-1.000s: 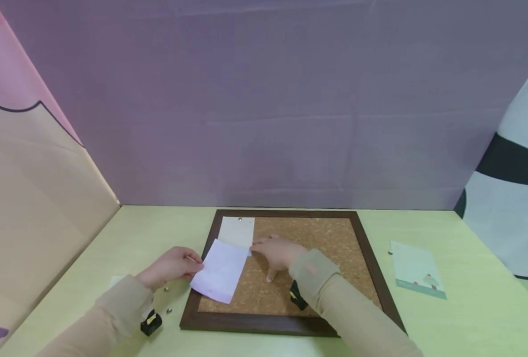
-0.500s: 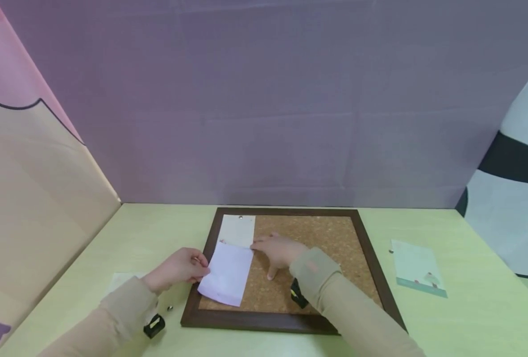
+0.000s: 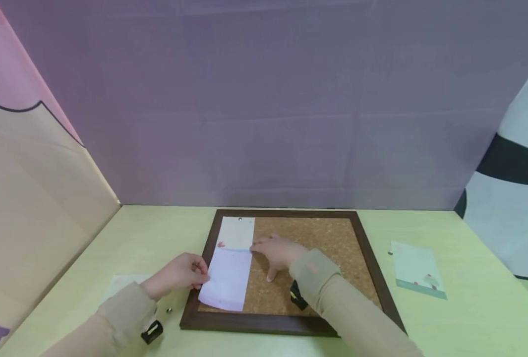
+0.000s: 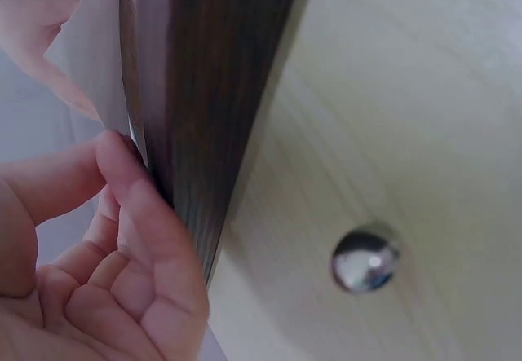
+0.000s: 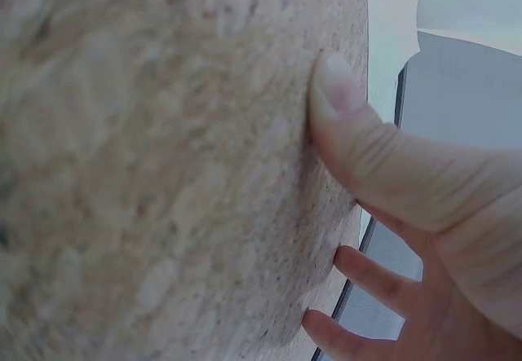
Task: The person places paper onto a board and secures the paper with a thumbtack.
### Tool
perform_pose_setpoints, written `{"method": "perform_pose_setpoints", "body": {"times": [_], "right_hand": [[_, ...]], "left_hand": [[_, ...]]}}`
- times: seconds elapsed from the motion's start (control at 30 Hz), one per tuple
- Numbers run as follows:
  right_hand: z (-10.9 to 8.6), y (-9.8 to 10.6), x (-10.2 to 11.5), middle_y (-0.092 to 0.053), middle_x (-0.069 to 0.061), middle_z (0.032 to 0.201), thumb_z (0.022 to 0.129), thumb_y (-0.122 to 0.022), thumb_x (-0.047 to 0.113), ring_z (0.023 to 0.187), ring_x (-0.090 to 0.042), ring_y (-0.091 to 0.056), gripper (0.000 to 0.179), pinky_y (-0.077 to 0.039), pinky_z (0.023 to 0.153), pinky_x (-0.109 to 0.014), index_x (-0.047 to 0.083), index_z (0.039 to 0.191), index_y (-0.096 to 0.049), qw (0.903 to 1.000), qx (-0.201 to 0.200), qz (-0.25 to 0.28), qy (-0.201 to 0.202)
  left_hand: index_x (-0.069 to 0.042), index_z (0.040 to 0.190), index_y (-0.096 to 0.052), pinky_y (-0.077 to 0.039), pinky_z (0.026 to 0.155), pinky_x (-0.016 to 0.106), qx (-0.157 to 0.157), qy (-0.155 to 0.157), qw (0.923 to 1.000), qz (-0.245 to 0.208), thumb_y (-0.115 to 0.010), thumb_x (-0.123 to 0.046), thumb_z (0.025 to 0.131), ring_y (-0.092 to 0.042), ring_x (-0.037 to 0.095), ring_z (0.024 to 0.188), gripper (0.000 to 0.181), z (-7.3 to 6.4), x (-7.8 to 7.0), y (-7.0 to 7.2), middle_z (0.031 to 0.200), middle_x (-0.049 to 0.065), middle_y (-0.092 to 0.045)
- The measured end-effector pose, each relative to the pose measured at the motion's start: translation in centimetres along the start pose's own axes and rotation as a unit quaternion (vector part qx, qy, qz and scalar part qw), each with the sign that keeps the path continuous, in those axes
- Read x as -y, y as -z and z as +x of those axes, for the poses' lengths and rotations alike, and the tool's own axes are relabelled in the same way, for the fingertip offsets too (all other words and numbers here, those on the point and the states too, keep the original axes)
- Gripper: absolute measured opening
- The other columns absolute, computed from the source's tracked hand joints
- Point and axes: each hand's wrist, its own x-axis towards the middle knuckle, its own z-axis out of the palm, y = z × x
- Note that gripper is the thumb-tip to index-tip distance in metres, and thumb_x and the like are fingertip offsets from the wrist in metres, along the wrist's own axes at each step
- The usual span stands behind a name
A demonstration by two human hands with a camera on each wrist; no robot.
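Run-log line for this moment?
left hand: pinches pale rectangular paper sheet by left edge | right hand: touches brown-framed cork board beside sheet

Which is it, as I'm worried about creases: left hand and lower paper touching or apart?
Touching: the left wrist view shows the left hand pinching the lower paper at its edge.

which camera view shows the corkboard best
The head view: it takes in nearly the whole corkboard, though paper sheets and the right hand cover parts. The left wrist view shows mainly a stretch of dark frame; the right wrist view, mainly close-up cork.
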Motion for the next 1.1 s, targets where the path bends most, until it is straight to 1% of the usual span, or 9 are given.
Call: {"method": "perform_pose_setpoints", "body": {"times": [0.23, 0.43, 0.67, 0.8, 0.97, 1.1], "right_hand": [[-0.12, 0.08, 0.11, -0.034, 0.001, 0.152, 0.072, -0.080, 0.021, 0.142, -0.024, -0.027, 0.079, -0.022, 0.116, -0.039, 0.019, 0.142, -0.042, 1.0000, 0.002, 0.003, -0.002], [-0.12, -0.04, 0.11, -0.033, 0.002, 0.152, 0.073, -0.080, 0.021, 0.143, -0.027, -0.024, 0.079, -0.025, 0.115, -0.041, 0.020, 0.142, -0.042, 0.9999, 0.003, 0.010, -0.006], [-0.14, -0.06, 0.16, -0.033, 0.002, 0.152, 0.072, -0.080, 0.021, 0.143, -0.029, -0.023, 0.079, -0.027, 0.114, -0.042, 0.020, 0.142, -0.043, 0.9999, 0.002, 0.014, -0.010], [-0.22, 0.00, 0.16, -0.032, 0.002, 0.153, 0.072, -0.080, 0.021, 0.143, -0.030, -0.022, 0.079, -0.027, 0.114, -0.042, 0.020, 0.142, -0.043, 0.9998, 0.002, 0.016, -0.011], [-0.33, 0.04, 0.15, -0.031, 0.002, 0.153, 0.073, -0.079, 0.021, 0.143, -0.030, -0.021, 0.080, -0.025, 0.114, -0.042, 0.020, 0.143, -0.041, 0.9997, 0.004, 0.018, -0.013], [-0.40, 0.05, 0.20, -0.031, 0.002, 0.153, 0.073, -0.079, 0.021, 0.143, -0.030, -0.021, 0.080, -0.025, 0.114, -0.042, 0.020, 0.143, -0.041, 0.9997, 0.004, 0.020, -0.015]], "left_hand": [[-0.003, 0.078, -0.058, -0.045, 0.057, 0.027, 0.017, -0.037, 0.9991, 0.014, -0.067, -0.003, 0.082, -0.052, 0.014, 0.062, 0.009, -0.07, 0.02, 0.24, 0.065, 0.002, -0.055], [-0.002, 0.078, -0.059, -0.047, 0.059, 0.028, 0.023, -0.054, 0.9981, 0.020, -0.066, 0.000, 0.081, -0.053, 0.014, 0.063, 0.008, -0.14, -0.22, 0.23, 0.066, 0.002, -0.056], [-0.001, 0.078, -0.061, -0.046, 0.059, 0.027, 0.012, -0.039, 0.9989, 0.026, -0.067, 0.000, 0.081, -0.052, 0.014, 0.063, 0.007, -0.35, -0.52, 0.08, 0.068, 0.003, -0.057], [-0.001, 0.079, -0.062, -0.045, 0.058, 0.027, 0.007, -0.040, 0.9987, 0.031, -0.068, -0.001, 0.080, -0.051, 0.013, 0.063, 0.006, -0.46, -0.70, 0.10, 0.068, 0.002, -0.057], [-0.001, 0.079, -0.062, -0.045, 0.059, 0.027, 0.011, -0.039, 0.9986, 0.033, -0.068, -0.001, 0.080, -0.050, 0.013, 0.064, 0.006, -0.62, -0.85, 0.14, 0.069, 0.003, -0.057], [-0.002, 0.079, -0.063, -0.044, 0.059, 0.027, 0.016, -0.039, 0.9981, 0.045, -0.068, -0.001, 0.080, -0.049, 0.014, 0.065, 0.005, -0.70, -0.89, 0.22, 0.070, 0.002, -0.058]]}}
